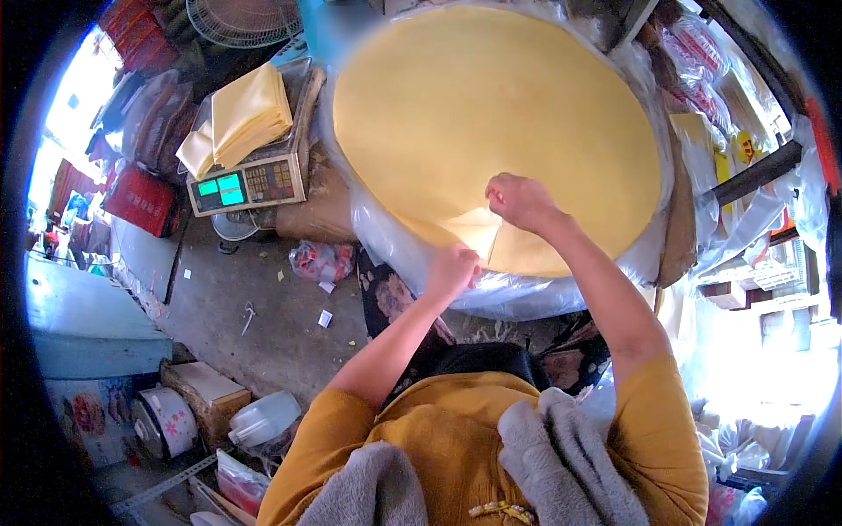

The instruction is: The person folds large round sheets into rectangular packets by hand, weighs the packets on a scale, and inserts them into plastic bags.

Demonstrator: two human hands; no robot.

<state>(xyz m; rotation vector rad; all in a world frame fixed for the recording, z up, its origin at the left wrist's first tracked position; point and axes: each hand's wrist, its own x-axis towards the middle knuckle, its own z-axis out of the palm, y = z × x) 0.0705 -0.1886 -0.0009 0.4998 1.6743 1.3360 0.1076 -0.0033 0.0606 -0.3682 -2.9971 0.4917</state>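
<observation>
In front of me lies a stack of large, thin, round yellow sheets [491, 96], resembling bean curd skin. At its near edge, part of the top yellow sheet [476, 233] is raised and looks paler. My left hand [453, 270] is closed on the sheet's rim, fingers pinched together. Curled above the sheet, just right of the raised part, is my right hand [524, 203]; its fingers are closed, and whether they grip the sheet is hidden. Folded yellow sheets [250, 114] rest in a pile on a digital scale [250, 186] to the left.
Clear plastic wrapping [395, 237] surrounds the stack. A red plastic bag [323, 260] and scissors [249, 317] lie on the floor at left. Further down stand a cardboard box [206, 399] and a plastic jug [265, 419]. Bagged goods [697, 61] fill the right side.
</observation>
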